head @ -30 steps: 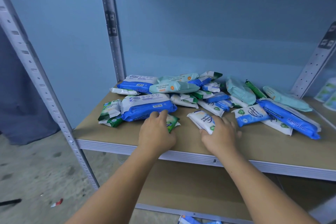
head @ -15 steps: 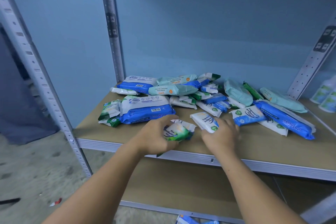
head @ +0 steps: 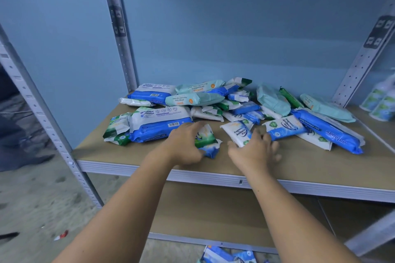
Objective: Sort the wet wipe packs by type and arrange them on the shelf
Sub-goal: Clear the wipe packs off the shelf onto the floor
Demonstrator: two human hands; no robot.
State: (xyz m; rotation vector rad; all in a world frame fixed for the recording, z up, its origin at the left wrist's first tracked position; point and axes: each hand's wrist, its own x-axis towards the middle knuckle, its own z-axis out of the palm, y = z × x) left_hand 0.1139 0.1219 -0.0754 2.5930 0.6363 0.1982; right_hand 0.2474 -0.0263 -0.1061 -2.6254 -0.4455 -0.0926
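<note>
Sorting has barely begun. The wet wipe packs (head: 213, 104) lie in one mixed heap across the back and middle of the shelf (head: 299, 162), large blue-and-white packs (head: 158, 124) jumbled with mint-green ones (head: 196, 99) and small white sachets, and no type is grouped yet. Near the front edge the left hand (head: 183, 145) closes its fingers round a small green-and-white pack (head: 207, 140). The right hand (head: 254, 151), well apart from the left, reaches over the near end of a small white-and-blue pack (head: 237, 133). Its fingers are blurred, so whether it grips the pack cannot be told. By the look of things, nearly every pack has still to be separated and lined up.

The shelf is a tan board with a pale metal front rail, carried on perforated grey uprights (head: 119, 28) against a blue wall. A lower board (head: 213, 209) sits beneath it, with more packs (head: 224, 256) visible below that. Past the right edge, bottles (head: 380, 102) stand on a neighbouring board. The floor (head: 32, 198) is bare, stained concrete.
</note>
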